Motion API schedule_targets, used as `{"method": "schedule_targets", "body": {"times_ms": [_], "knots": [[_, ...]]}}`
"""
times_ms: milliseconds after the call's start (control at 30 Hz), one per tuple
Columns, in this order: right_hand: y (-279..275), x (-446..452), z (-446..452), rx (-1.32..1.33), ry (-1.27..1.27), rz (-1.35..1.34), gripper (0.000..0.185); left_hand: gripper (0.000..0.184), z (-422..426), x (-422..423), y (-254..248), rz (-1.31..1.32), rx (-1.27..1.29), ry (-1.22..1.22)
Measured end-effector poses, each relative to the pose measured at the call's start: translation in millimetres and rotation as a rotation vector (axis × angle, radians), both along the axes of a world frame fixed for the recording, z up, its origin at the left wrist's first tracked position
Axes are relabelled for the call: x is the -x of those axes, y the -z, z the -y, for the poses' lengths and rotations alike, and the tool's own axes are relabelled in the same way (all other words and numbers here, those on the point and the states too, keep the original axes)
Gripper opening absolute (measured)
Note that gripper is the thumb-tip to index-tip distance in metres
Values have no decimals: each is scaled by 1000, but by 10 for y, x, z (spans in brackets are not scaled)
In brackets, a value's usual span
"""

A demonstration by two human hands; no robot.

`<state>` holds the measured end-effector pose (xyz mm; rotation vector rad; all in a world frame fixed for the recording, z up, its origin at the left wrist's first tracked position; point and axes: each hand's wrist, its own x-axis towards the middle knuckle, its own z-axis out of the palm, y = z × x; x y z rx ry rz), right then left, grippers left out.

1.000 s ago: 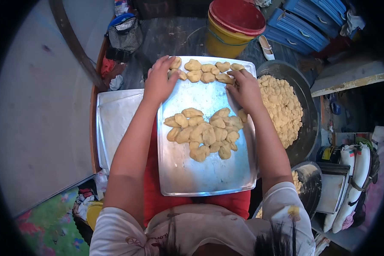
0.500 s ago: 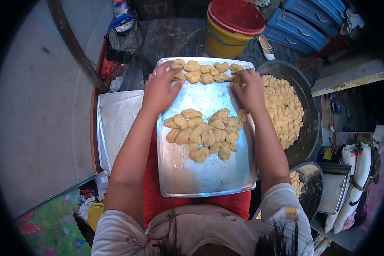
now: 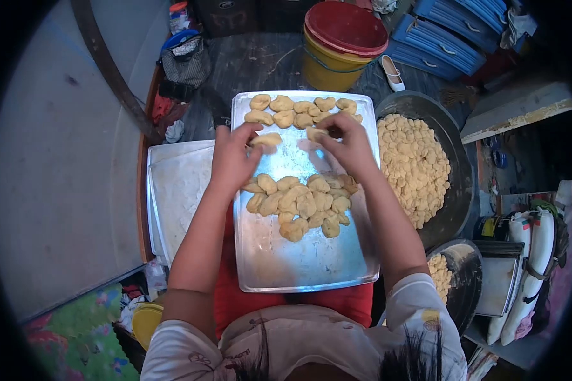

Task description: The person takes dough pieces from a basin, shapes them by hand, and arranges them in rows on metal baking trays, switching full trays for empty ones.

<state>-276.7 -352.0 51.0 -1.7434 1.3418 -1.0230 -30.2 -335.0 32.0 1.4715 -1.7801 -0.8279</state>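
A metal baking tray point(image 3: 302, 270) rests across my lap. Between the thumb and fingers of my left hand point(image 3: 234, 153) is a dough piece point(image 3: 268, 140), held just over the tray. My right hand point(image 3: 351, 147) pinches another dough piece point(image 3: 315, 133), its far side partly covered by the fingers. Two rows of dough pieces point(image 3: 283, 119) lie along the tray's far edge, just beyond both hands. Nearer my body, a loose heap of dough pieces point(image 3: 306, 203) sits mid-tray.
On my right stand a big dark basin point(image 3: 462, 171) full of dough pieces and a smaller dark basin point(image 3: 467, 270). More metal trays point(image 3: 178, 190) lie at my left. Ahead are a yellow bucket with a red top point(image 3: 333, 66) and blue drawers point(image 3: 438, 38).
Both hands have come inward and slightly toward me from the tray's far corners. Each now has a dough piece in its fingers, in front of the rows.
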Motion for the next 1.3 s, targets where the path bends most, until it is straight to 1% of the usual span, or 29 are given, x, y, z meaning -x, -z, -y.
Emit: {"method": "schedule_targets", "body": {"times_ms": [33,67,100,133,200,267,333,367,400,433,467,533,567,600,667,733,767,800,833,900,933,1000,1033,1067,1133,1167,1200,1267,1300], "knots": [[70,-124,39,32,2,27,16,26,67,-23,38,72,62,-37],[135,-226,70,67,-2,-78,16,27,130,-57,100,144,124,-76],[205,-311,107,125,-51,-164,17,28,194,-113,222,197,195,-49],[230,-379,122,179,-101,-250,19,28,201,-119,239,199,191,-49],[242,-419,131,169,-159,-278,20,26,220,-119,266,343,297,-63],[150,-420,99,152,-213,-307,20,25,189,-58,234,338,325,-82],[41,-375,7,76,-116,-214,23,24,156,-46,204,327,348,-110],[40,-382,-39,69,-123,-219,23,24,145,-48,189,358,358,-26],[40,-377,-101,-18,-229,-322,26,23,135,-38,193,386,367,61],[37,-359,-177,-104,-330,-422,28,23,162,-30,231,391,318,60],[130,-389,-260,-84,-416,-408,27,23,167,-13,260,386,321,67],[118,-436,-222,-248,-525,-441,21,25,199,34,231,309,268,27],[84,-395,-196,-255,-489,-351,16,25,193,68,192,307,276,27],[55,-353,-161,-250,-492,-353,16,26,159,110,168,329,346,42],[18,-269,-78,-172,-149,-280,15,27,110,175,56,356,406,48],[36,-211,-9,-95,-15,-237,16,29,108,243,-32,506,358,239],[129,-194,24,-36,-10,-286,16,29,139,271,-23,591,326,219],[202,-172,41,25,-1,-336,16,29,186,278,9,592,331,227],[152,-154,19,31,7,-336,16,28,245,281,-2,605,314,203],[52,-94,-83,193,-45,-385,20,28,306,285,13,616,296,171],[15,-41,-155,187,-51,-386,20,26,277,321,-67,552,332,172],[-61,89,-271,-122,-469,-422,28,24,257,360,-48,486,359,170],[-82,114,-285,-329,-545,-428,36,23,291,386,16,472,387,285],[-47,144,-279,-331,-537,-427,36,22,332,421,61,456,423,403],[31,209,-216,-287,-377,-64,34,21,391,491,105,474,421,429],[35,206,-169,-273,-195,54,28,21,417,520,117,512,407,424],[79,202,-92,-281,-62,63,25,21,430,539,131,551,392,419],[198,182,26,-90,25,-64,27,21,439,554,119,560,390,418],[246,195,29,-87,27,-60,27,20,445,561,109,567,387,416]]}}
